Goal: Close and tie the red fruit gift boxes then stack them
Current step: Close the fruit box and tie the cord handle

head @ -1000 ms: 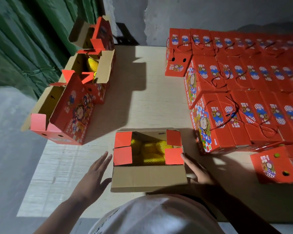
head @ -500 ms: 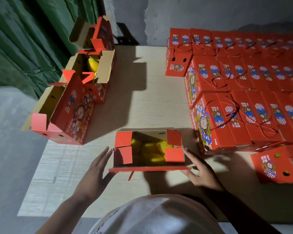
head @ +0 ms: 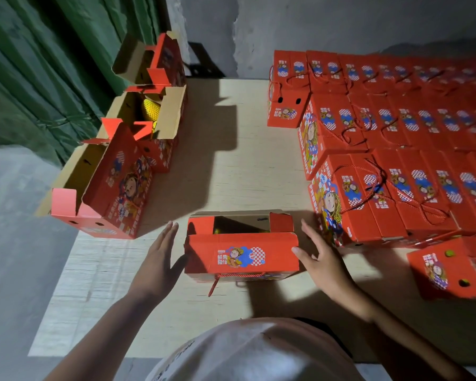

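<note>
Folding is under way on the red printed cardboard gift box (head: pixel 241 251) that sits on the pale wooden surface (head: pixel 239 171) between the two hands. Its near lid flap (head: pixel 242 255) lies over the front half; the far half is not yet covered, with two small red side tabs standing and a sliver of yellow netted fruit (head: pixel 217 231) showing inside. A red cord (head: pixel 213 287) hangs loose from the front edge, so tying is still to do.

Each grip is released: the left hand (head: pixel 155 265) has straight fingers just beside the box's left end, the right hand (head: pixel 320 259) straight fingers beside its right end, the thumb touching the flap corner (contact elsewhere is hard to judge).

Beyond the right hand, many closed red boxes with tied cords (head: pixel 396 149) stand in packed rows, which suggests most of the job is done. Beyond the left hand, three open red boxes (head: pixel 116 185) wait, the middle one holding yellow netted fruit (head: pixel 150 112); what the other two hold is hidden.
</note>
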`<state>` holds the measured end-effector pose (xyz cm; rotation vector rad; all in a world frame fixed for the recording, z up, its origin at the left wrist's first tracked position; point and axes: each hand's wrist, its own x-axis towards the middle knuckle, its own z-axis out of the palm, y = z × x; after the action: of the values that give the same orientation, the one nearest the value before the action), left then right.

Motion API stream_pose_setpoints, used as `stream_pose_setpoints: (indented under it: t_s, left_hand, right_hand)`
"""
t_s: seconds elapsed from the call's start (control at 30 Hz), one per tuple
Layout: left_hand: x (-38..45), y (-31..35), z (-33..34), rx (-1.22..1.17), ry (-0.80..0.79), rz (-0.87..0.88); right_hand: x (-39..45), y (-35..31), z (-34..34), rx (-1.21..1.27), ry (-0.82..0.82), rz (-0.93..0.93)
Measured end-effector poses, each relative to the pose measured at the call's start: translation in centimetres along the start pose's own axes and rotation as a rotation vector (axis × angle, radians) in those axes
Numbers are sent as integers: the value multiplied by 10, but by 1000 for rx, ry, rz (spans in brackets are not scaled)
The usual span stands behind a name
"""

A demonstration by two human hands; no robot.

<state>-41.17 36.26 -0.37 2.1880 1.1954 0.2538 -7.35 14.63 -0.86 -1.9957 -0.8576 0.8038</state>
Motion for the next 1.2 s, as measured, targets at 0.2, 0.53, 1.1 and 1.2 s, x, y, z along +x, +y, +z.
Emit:
stream_pose_setpoints:
  t_s: [0.2, 0.53, 1.1, 1.2]
  left_hand:
    - [3, 8, 8, 3, -12, 28]
    - [-3, 23, 15, 323, -168, 199]
    - [6, 43, 8, 252, -131, 218]
    - [5, 42, 8, 265, -140, 218]
  right_hand:
    - [4, 2, 9, -46, -10, -34]
    - [6, 3, 13, -486, -57, -270]
    - [5, 2, 20, -654, -162, -349]
    - [3, 4, 20, -643, -160, -358]
